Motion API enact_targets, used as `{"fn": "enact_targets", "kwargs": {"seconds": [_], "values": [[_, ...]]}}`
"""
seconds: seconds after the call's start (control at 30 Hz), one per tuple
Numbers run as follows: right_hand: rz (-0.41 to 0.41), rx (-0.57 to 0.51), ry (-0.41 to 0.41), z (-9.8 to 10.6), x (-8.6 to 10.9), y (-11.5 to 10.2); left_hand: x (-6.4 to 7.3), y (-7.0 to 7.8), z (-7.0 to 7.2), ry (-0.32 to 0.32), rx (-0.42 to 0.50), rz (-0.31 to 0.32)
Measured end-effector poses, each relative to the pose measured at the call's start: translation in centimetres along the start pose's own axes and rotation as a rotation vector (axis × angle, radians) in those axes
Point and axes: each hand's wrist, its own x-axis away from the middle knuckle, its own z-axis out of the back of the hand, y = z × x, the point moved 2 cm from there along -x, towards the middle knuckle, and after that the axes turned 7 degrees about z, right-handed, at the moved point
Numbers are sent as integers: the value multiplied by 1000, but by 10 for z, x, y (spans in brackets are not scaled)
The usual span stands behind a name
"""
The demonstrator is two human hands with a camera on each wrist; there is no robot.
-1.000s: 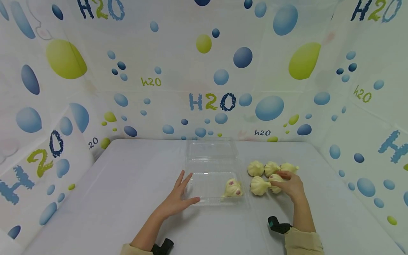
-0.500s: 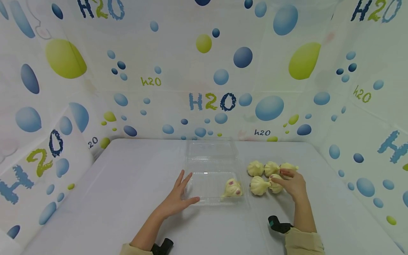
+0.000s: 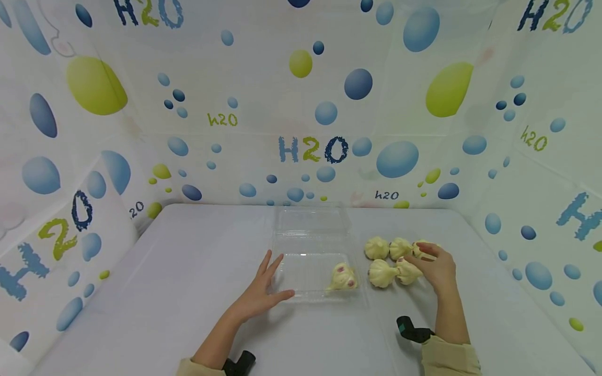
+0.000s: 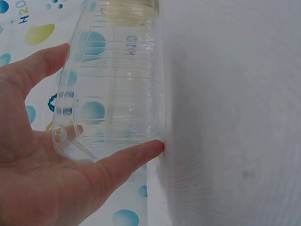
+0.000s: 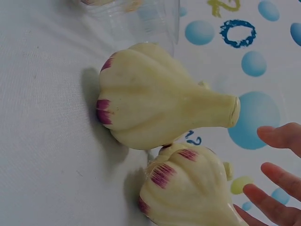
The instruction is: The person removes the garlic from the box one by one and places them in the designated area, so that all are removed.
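A clear plastic clamshell box (image 3: 301, 274) lies with its lid (image 3: 311, 222) folded back, a garlic bulb (image 3: 343, 277) in its right end. My left hand (image 3: 261, 292) is spread at the box's left end; in the left wrist view, fingers and thumb (image 4: 134, 160) reach along its sides. My right hand (image 3: 437, 263) is over the right part of a group of garlic bulbs (image 3: 382, 274), beside the front right bulb (image 3: 408, 271). In the right wrist view its fingers (image 5: 273, 202) are loosely bent and apart, above a purple-marked bulb (image 5: 188, 183), with no grip visible. Contact is unclear.
Back-row bulbs (image 3: 377, 248) stand close behind the front ones, the rightmost partly covered by my right hand. A white cloth covers the table (image 3: 188, 250). Walls printed with blue and green spots enclose its back and sides. Black camera mounts (image 3: 413, 330) sit at both wrists.
My right hand has shifted slightly right and up, and its fingers have come away from the front right bulb, which now shows more. My left hand and the box stay put.
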Motion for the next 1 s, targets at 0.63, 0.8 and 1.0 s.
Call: {"fn": "enact_targets", "kwargs": {"seconds": [0.63,0.8,1.0], "values": [[75,-10,132,9,9,-28,-1,0,0,4,1,10],[116,-30,142,8,11,-36,-2,0,0,7,-2,11],[172,-49,89,-1,15,-46,-2,-1,-1,7,1,20]]}}
